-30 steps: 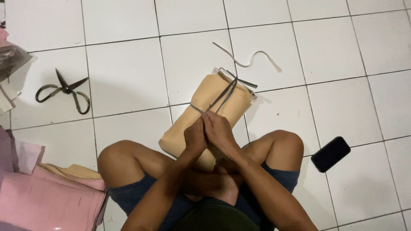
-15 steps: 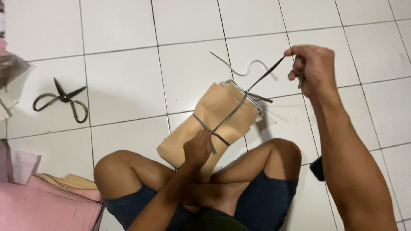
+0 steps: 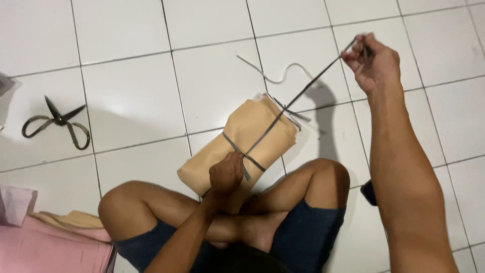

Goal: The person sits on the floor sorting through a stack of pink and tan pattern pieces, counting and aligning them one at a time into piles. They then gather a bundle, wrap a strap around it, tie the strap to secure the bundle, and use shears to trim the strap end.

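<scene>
A tan bundle lies on the white tiled floor just in front of the person's crossed legs, its long side running from lower left to upper right. A dark strap is wound around it, once across the near part and once along its length, crossing near the far end. The hands are well apart. The left hand rests on the near end of the bundle, fingers closed on the strap where the two runs meet. The right hand is raised out to the upper right, pinched shut on the free end of the strap, which runs taut from the bundle's far end up to the fingers. A loose pale strip curls on the floor just beyond the bundle. Scissors lie open on the tiles well to the left. At the lower left corner sits a pink stack with a tan sheet beside it. A dark object shows partly behind the right forearm; what it is cannot be told.
</scene>
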Motion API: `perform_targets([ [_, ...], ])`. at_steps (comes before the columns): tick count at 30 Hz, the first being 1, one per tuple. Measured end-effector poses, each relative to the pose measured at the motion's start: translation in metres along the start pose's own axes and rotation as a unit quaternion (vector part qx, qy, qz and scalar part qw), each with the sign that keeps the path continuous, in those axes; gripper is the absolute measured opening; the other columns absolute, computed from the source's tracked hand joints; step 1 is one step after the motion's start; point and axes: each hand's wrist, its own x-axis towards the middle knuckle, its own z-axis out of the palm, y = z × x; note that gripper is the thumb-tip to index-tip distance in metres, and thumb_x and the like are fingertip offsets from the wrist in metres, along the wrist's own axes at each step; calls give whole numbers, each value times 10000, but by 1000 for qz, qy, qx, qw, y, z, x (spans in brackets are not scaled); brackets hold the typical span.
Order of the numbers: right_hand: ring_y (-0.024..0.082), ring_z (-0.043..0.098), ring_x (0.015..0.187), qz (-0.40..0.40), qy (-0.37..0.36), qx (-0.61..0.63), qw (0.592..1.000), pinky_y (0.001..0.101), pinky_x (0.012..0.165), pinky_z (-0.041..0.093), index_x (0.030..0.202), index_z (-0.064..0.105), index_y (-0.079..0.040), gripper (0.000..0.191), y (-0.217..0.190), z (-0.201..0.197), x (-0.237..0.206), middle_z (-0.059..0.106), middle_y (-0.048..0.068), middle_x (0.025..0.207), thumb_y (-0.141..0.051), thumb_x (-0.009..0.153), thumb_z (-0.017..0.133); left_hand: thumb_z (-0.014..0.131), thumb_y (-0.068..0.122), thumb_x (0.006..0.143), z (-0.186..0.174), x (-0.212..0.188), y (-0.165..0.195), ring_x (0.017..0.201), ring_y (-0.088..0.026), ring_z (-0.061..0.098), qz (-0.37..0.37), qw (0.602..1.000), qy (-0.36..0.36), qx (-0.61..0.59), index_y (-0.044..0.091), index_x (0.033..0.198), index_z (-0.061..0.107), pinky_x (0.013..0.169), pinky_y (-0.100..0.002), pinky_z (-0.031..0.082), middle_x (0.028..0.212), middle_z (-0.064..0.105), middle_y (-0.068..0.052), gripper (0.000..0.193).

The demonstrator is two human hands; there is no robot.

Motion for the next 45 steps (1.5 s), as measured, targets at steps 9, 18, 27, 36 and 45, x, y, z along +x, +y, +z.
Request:
perform_targets([
  [9, 178, 684, 1114, -122, -302, -346, 880, 297, 966, 550, 1218, 713, -18, 305, 152, 20, -159, 730, 95, 1189, 24, 957, 562, 577, 258, 1011, -22, 18, 2, 688, -363, 669, -69, 984, -107, -126, 70, 1014, 723, 607, -457, 509, 768, 689, -153, 239],
  [18, 308, 583, 980, -170, -256, -510, 803, 414, 886, 483, 1259, 621, -20, 364, 229, 40, -251, 666, 151, 1038, -104, 906, 648, 580, 197, 994, -55, 53, 4, 511, -161, 619, -183, 928, -265, -189, -27, 934, 763, 522, -337, 490, 609, 670, -129, 296],
  [27, 148, 593, 1071, 99, -336, -226, 909, 307, 892, 496, 1472, 536, -66, 462, 240, 6, -208, 640, 66, 1218, -106, 1018, 610, 568, 128, 993, -25, 20, 11, 469, -113, 534, -313, 759, -161, -547, -21, 1171, 656, 421, -258, 416, 698, 627, -59, 248],
  [36, 378, 676, 770, -204, -331, -637, 666, 456, 689, 512, 990, 757, -50, 139, 182, 56, -238, 703, 205, 812, -163, 948, 688, 546, 94, 991, -51, 31, 5, 543, -113, 607, -270, 769, -232, -531, -24, 1170, 620, 465, -257, 490, 829, 699, -52, 227],
  [45, 259, 664, 645, -81, -211, -510, 830, 370, 591, 525, 923, 762, 2, 204, 215, 16, -228, 728, 158, 745, -178, 950, 670, 603, 197, 982, -70, 53, -1, 479, -162, 587, -222, 920, -272, -174, 0, 952, 712, 452, -318, 486, 657, 663, -94, 227],
])
